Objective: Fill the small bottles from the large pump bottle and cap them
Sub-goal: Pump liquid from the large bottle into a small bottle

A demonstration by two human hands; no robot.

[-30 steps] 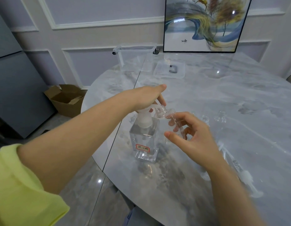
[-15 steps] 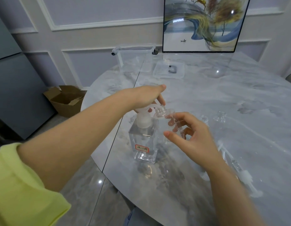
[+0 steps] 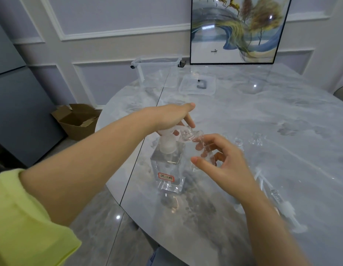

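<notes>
Fill step | our left hand (image 3: 172,116) still presses the pump bottle (image 3: 167,166), mid-bench (image 3: 282,121) | right hand (image 3: 222,160) pinches small bottle (image 3: 203,144) at spout | nothing shifted; filling continues.

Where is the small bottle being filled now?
In the head view, the small bottle is near the centre, held tilted in the right hand, its mouth at the spout of the large pump bottle.

L hand (image 3: 172,116) presses pump bottle (image 3: 167,166); R hand (image 3: 224,160) holds small bottle (image 3: 204,148) at spout.
</notes>
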